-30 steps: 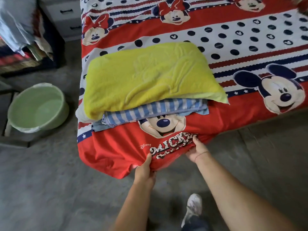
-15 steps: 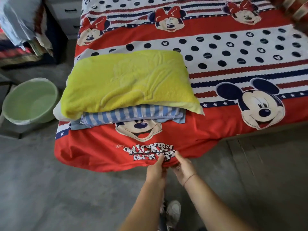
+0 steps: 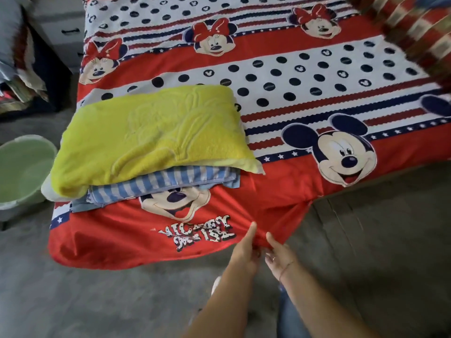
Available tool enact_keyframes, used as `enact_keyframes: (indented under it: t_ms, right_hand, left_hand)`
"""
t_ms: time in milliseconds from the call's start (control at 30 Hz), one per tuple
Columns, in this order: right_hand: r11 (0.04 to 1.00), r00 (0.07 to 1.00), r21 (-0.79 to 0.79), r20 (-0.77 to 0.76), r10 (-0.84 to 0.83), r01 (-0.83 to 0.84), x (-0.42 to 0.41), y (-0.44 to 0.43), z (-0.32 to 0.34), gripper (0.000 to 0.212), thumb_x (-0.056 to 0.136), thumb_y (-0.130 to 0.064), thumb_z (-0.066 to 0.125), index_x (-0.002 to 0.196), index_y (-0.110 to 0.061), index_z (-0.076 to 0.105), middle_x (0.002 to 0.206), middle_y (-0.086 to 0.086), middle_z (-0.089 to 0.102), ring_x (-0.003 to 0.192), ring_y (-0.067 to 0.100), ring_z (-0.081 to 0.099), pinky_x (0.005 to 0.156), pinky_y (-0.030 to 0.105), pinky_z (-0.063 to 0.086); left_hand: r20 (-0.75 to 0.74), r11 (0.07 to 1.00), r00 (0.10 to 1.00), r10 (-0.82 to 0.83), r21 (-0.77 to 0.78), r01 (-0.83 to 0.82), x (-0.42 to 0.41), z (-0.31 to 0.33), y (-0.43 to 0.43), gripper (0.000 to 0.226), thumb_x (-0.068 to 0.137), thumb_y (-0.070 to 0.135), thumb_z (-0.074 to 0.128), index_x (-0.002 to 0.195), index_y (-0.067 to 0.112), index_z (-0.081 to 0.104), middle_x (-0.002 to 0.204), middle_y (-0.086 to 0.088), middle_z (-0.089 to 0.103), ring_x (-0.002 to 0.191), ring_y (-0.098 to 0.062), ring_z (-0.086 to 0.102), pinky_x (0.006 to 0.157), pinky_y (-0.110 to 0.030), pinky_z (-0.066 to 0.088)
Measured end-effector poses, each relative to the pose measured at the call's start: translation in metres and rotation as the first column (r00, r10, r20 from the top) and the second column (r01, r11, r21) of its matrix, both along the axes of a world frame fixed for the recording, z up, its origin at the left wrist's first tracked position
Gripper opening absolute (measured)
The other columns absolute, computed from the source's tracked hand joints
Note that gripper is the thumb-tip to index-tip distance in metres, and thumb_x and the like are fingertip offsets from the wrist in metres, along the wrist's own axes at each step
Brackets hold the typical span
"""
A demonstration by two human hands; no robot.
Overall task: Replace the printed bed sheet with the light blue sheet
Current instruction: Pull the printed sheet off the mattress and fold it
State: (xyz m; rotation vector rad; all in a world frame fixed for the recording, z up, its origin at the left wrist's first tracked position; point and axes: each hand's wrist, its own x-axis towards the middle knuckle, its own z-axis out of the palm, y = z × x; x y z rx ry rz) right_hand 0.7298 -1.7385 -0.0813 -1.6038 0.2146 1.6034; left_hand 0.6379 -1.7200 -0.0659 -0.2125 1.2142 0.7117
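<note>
The printed bed sheet (image 3: 280, 69) covers the bed: red bands, white bands with dark dots, cartoon mouse faces. Its red near edge hangs over the bed's side. My left hand (image 3: 245, 250) and my right hand (image 3: 277, 254) are close together at that edge, both pinching the red cloth just right of the printed lettering. A yellow-green pillow (image 3: 151, 137) lies on the bed's near left corner. Under it sits a folded light blue striped sheet (image 3: 166, 184).
A pale green basin (image 3: 22, 169) stands on the grey floor (image 3: 97, 301) left of the bed. A dark cabinet with piled cloth is at the far left. A red checked blanket (image 3: 419, 28) lies at the top right. My shoe shows between my arms.
My hands have come together along the sheet's red edge and shifted to the right, gathering the cloth there. The view has turned so the bed sits further right.
</note>
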Motion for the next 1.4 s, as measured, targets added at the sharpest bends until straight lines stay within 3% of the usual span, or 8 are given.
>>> enact_keyframes:
  t_ms: [100, 233, 467, 700, 867, 1000, 1200, 1400]
  right_hand:
    - [0.994, 0.996, 0.062, 0.005, 0.093, -0.093, 0.011, -0.002, 0.012, 0.008, 0.093, -0.006, 0.058, 0.094, -0.007, 0.066, 0.069, 0.001, 0.072, 0.062, 0.013, 0.067, 0.058, 0.023, 0.054]
    - [0.97, 0.97, 0.032, -0.013, 0.243, -0.242, 0.036, 0.029, 0.019, 0.018, 0.089, -0.014, 0.065, 0.103, -0.003, 0.067, 0.075, 0.004, 0.068, 0.062, 0.015, 0.058, 0.055, 0.024, 0.041]
    - [0.995, 0.965, -0.007, -0.245, 0.096, -0.101, 0.108, 0.085, 0.025, 0.013, 0.097, -0.023, 0.056, 0.1, -0.01, 0.055, 0.096, 0.011, 0.06, 0.085, 0.024, 0.057, 0.1, 0.04, 0.043]
    - [0.967, 0.974, -0.122, -0.059, 0.218, -0.223, 0.154, 0.101, 0.01, 0.018, 0.1, -0.016, 0.049, 0.086, -0.006, 0.048, 0.083, 0.009, 0.053, 0.072, 0.019, 0.052, 0.062, 0.03, 0.049]
    - [0.958, 0.961, -0.118, 0.065, 0.27, -0.261, 0.168, 0.061, 0.007, 0.017, 0.102, -0.018, 0.046, 0.086, -0.019, 0.052, 0.079, 0.005, 0.055, 0.066, 0.016, 0.052, 0.042, 0.02, 0.047]
    - [0.965, 0.964, 0.006, 0.044, 0.263, -0.264, 0.177, 0.024, 0.02, 0.014, 0.1, -0.013, 0.048, 0.096, -0.015, 0.061, 0.081, 0.004, 0.066, 0.071, 0.015, 0.06, 0.058, 0.022, 0.049]
    - [0.965, 0.965, -0.003, -0.008, 0.264, -0.264, 0.196, 0.046, 0.031, 0.011, 0.095, -0.013, 0.057, 0.104, -0.008, 0.061, 0.069, 0.002, 0.069, 0.06, 0.012, 0.062, 0.048, 0.018, 0.048]
    - [1.0, 0.995, 0.0, -0.096, -0.009, 0.009, 0.249, 0.095, 0.038, 0.022, 0.098, -0.028, 0.054, 0.112, -0.013, 0.06, 0.087, 0.013, 0.071, 0.083, 0.029, 0.066, 0.067, 0.042, 0.056]
  left_hand:
    - [-0.057, 0.999, 0.998, 0.041, -0.025, -0.042, 0.032, 0.001, -0.001, 0.047, 0.083, 0.029, 0.073, 0.114, -0.006, 0.065, 0.108, -0.02, 0.07, 0.092, -0.03, 0.068, 0.081, -0.036, 0.055]
    - [-0.105, 0.982, 0.977, 0.187, 0.031, -0.185, 0.046, 0.01, 0.007, 0.021, 0.094, 0.015, 0.061, 0.098, -0.005, 0.064, 0.083, -0.017, 0.073, 0.07, -0.025, 0.071, 0.059, -0.03, 0.058]
    - [-0.214, 0.936, 0.911, 0.352, 0.088, -0.341, 0.059, 0.013, -0.001, 0.004, 0.096, 0.011, 0.059, 0.092, 0.009, 0.059, 0.071, -0.004, 0.071, 0.061, -0.015, 0.065, 0.057, -0.028, 0.051]
    - [-0.205, 0.887, 0.863, 0.462, 0.089, -0.453, 0.066, 0.015, -0.001, 0.006, 0.096, 0.008, 0.057, 0.09, 0.01, 0.058, 0.059, 0.0, 0.071, 0.048, -0.01, 0.067, 0.042, -0.024, 0.054]
    - [-0.105, 0.883, 0.878, 0.467, 0.009, -0.469, 0.11, -0.004, -0.003, 0.013, 0.092, 0.025, 0.064, 0.096, 0.013, 0.063, 0.069, -0.003, 0.073, 0.052, -0.014, 0.067, 0.054, -0.028, 0.053]
    - [0.081, 0.95, 0.947, 0.309, -0.071, -0.304, 0.186, 0.003, 0.008, 0.029, 0.091, 0.032, 0.065, 0.095, 0.003, 0.067, 0.075, -0.012, 0.072, 0.053, -0.019, 0.067, 0.049, -0.025, 0.053]
    - [-0.052, 0.958, 0.957, 0.285, 0.01, -0.285, 0.202, 0.01, 0.028, 0.016, 0.091, 0.012, 0.065, 0.097, -0.003, 0.063, 0.075, -0.012, 0.071, 0.064, -0.023, 0.067, 0.055, -0.029, 0.056]
    - [-0.062, 0.974, 0.972, 0.225, -0.007, -0.226, 0.182, 0.008, 0.009, 0.004, 0.094, 0.011, 0.06, 0.094, 0.008, 0.06, 0.067, -0.006, 0.07, 0.056, -0.017, 0.063, 0.047, -0.023, 0.053]
